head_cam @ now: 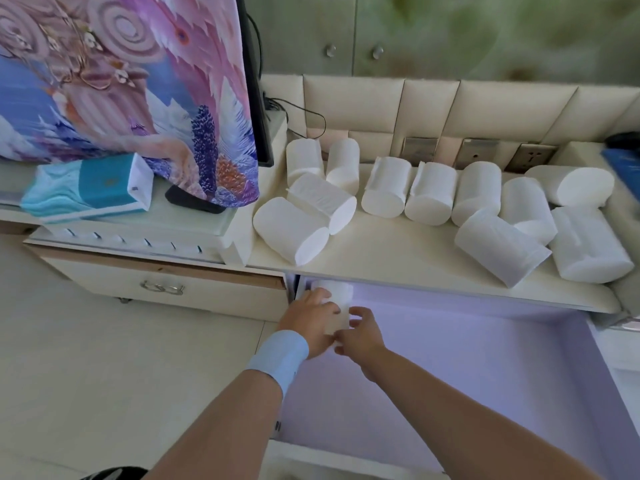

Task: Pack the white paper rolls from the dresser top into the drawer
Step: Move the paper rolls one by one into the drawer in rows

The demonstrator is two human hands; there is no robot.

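Observation:
Several white paper rolls lie on the cream dresser top (398, 251), among them a near-left roll (291, 230) and a near-right roll (500, 249). Below it the drawer (485, 358) stands pulled out, its inside pale lilac. In the drawer's far-left corner a white paper roll (337, 301) is held from both sides. My left hand (313, 320), with a light blue wristband, grips its left side. My right hand (362, 332) grips its right side and lower end. The roll's lower part is hidden by my fingers.
Left of the dresser stands a lower cabinet (166, 282) with a closed drawer. On it sit a blue tissue pack (86, 188) and a screen draped in patterned cloth (131, 91). Wall sockets (474, 152) and padded panels line the back. A dark blue item (623, 161) lies far right.

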